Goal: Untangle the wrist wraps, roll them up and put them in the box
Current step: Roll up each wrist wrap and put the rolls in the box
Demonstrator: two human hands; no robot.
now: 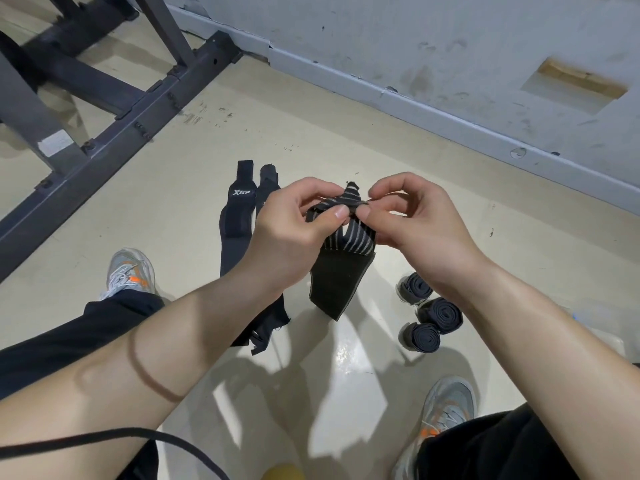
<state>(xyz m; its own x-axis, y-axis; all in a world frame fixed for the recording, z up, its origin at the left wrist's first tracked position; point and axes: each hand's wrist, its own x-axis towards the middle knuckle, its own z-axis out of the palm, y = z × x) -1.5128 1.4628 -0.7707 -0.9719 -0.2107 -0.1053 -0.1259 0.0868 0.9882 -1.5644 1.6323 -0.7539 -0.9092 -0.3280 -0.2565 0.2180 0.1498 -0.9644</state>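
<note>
The left hand (294,233) and right hand (419,223) hold the striped wrap (341,271), fingers (337,214) pinching its top. On the floor (180,195) lie three rolls (438,313) and two flat wraps (239,220).

The wrap (341,244) is black with thin grey-white stripes. The flat wraps (239,220) are black, one with white letters. The rolls (440,315) are dark grey. The shoes (130,271) are grey with orange. The floor (311,133) is beige.
</note>
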